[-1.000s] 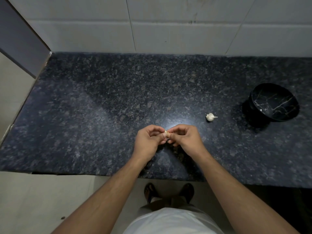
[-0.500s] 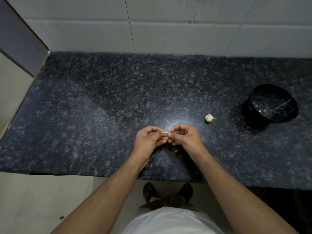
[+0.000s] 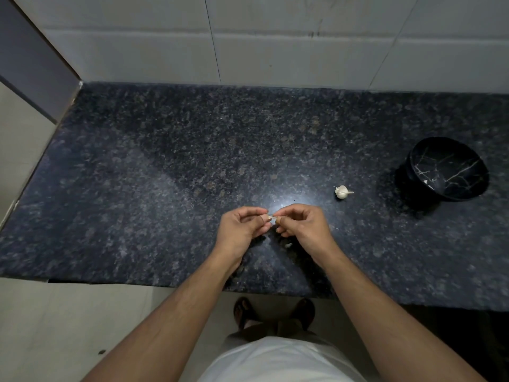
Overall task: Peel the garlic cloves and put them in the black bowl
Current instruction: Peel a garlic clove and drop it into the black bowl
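Both hands, left hand (image 3: 242,227) and right hand (image 3: 303,226), pinch one garlic clove (image 3: 271,217); a slippery grip could drop it onto the desk (image 3: 165,188).

The garlic clove (image 3: 271,217) is mostly hidden between curled fingers (image 3: 256,213); its peel state is unreadable.

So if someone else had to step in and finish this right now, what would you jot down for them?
Left hand and right hand: both pinch one garlic clove between their fingertips, held just above the counter, mid-peel.
Garlic bulb: lies on the counter, right of the hands and left of the black bowl.
A small pale scrap, likely skin, lies under the hands.
Done: nothing clearly in the bowl yet; a tiny pale speck inside is too small to identify.
Left: finish peeling this clove, drop it in the bowl, then work through the bulb.
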